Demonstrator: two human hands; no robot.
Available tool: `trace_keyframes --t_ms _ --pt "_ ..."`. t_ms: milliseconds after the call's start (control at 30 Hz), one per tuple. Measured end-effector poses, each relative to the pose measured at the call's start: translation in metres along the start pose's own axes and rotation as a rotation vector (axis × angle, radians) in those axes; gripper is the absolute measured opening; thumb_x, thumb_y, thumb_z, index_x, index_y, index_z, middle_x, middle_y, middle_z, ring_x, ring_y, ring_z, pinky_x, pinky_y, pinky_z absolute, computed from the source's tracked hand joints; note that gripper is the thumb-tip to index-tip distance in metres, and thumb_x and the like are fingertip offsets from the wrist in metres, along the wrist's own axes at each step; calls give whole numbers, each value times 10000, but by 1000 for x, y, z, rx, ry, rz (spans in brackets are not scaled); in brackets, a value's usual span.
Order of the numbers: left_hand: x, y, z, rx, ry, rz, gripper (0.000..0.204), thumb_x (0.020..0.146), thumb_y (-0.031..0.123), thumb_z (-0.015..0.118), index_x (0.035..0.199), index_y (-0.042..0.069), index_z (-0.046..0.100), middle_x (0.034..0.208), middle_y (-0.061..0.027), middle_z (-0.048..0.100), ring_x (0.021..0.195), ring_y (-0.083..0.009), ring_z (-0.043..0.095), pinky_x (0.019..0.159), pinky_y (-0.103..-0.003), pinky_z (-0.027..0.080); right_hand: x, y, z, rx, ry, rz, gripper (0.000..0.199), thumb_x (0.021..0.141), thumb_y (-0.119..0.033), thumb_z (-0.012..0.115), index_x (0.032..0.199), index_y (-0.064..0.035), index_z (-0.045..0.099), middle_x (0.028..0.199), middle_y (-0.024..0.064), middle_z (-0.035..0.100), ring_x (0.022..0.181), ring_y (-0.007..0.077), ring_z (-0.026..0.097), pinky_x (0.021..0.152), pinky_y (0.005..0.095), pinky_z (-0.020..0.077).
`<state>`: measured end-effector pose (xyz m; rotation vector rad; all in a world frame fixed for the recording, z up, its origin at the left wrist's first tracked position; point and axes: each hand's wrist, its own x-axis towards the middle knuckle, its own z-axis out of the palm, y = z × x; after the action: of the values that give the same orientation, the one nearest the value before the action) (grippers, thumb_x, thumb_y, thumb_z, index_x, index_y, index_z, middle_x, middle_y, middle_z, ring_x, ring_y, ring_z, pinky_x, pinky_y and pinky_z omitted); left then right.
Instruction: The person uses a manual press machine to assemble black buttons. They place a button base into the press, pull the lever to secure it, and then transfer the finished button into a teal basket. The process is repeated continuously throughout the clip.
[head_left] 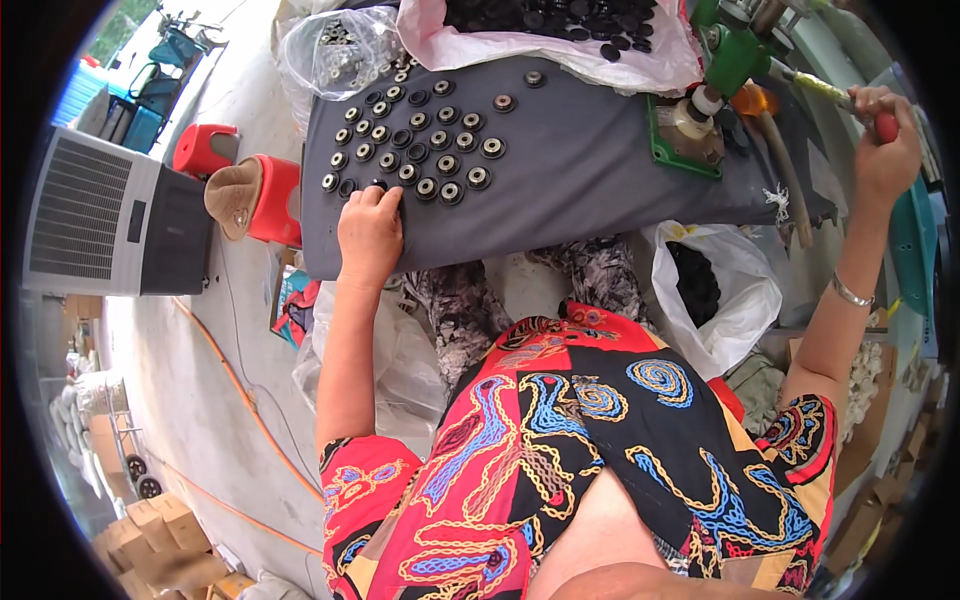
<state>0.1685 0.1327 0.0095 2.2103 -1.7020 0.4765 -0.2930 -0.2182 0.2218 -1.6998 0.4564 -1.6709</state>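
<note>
Here, near the upper middle of the frame, the left hand point(369, 228) lies palm down on a dark grey table point(580, 180), fingers bent slightly and fingertips touching the lowest of the round metal rings point(415, 135) laid out in rows there. Whether a ring is pinched under the fingers cannot be told; the hand hides that spot. The rings fill the table's upper left part, each a small dark disc with a paler rim, lying flat and close together but mostly apart from one another.

At the upper right edge of the frame the right hand point(885, 140) is closed in a fist round the red grip of a long lever point(830, 95), which runs up and left to a green press point(730, 50) standing on a green base plate point(685, 140) at the table's right part. A bracelet point(850, 293) sits on that wrist.

Along the top, a clear bag of rings point(335, 50) lies beside a pink-white bag of black discs point(560, 25). Below the table, right of centre, a white bag point(735, 290) holds more dark parts. At the left of the frame stand a red stool point(275, 200) with a brown cap point(232, 195) on it and a grey and white fan unit point(110, 215).
</note>
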Motion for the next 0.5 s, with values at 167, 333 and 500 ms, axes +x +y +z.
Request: trace_keyframes --t_ms 167,333,500 --pt "12 -3 -12 -137 -197 -97 313 732 7 671 1041 52 695 1001 -127 644 876 -319 651 773 -411 530 0 1 -3 -74 -17 -24 153 914 -46 397 831 31 500 814 137 532 813 279 571 893 426 500" --pt "12 -10 -17 -219 -202 -113 339 724 -7 655 1057 46 689 1011 -143 637 870 -336 659 782 -414 530 0 0 -2 6 -23 -5 146 915 -41 407 823 30 496 806 136 527 803 278 562 900 430 495" --pt "1 -7 -16 -228 -136 -52 366 707 -5 669 1069 45 670 1001 -138 634 842 -323 651 765 -411 536 2 4 -5 71 -26 -7 167 930 -62 422 818 29 506 796 141 520 782 278 543 912 469 484"
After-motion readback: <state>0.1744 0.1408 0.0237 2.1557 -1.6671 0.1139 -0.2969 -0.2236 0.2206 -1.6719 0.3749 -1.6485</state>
